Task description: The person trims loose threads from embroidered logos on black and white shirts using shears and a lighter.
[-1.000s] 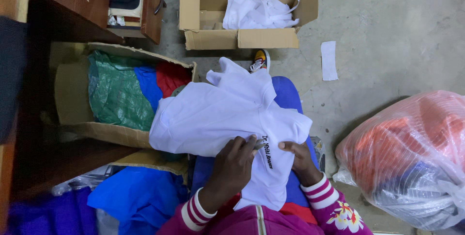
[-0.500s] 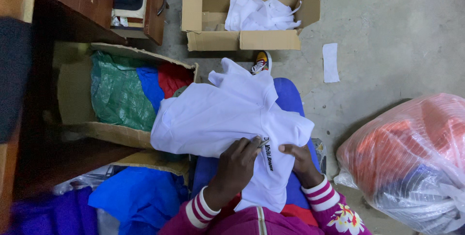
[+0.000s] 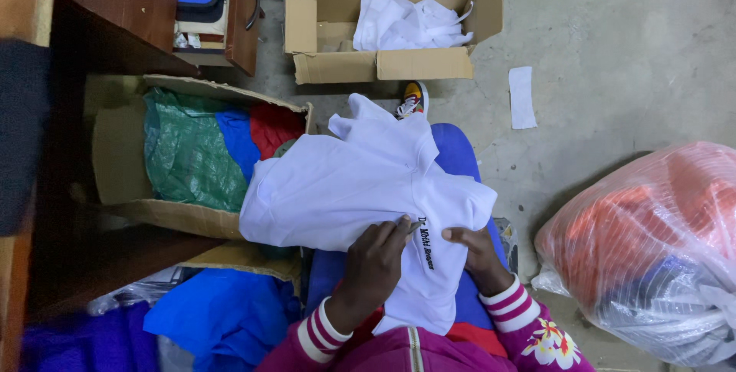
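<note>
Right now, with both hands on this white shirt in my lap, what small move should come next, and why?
Probably ease the small tool in the left hand along the black embroidered lettering, while the right hand presses the white shirt flat beside it. The tool tip already sits at the lettering's upper end, and the cloth there looks taut enough to work on.

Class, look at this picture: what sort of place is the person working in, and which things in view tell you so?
Probably a small garment workshop or packing room. A white shirt lies across the person's lap, a cardboard box on the bare concrete floor holds more white garments, and a clear plastic sack bulges with orange and other cloth.
</note>
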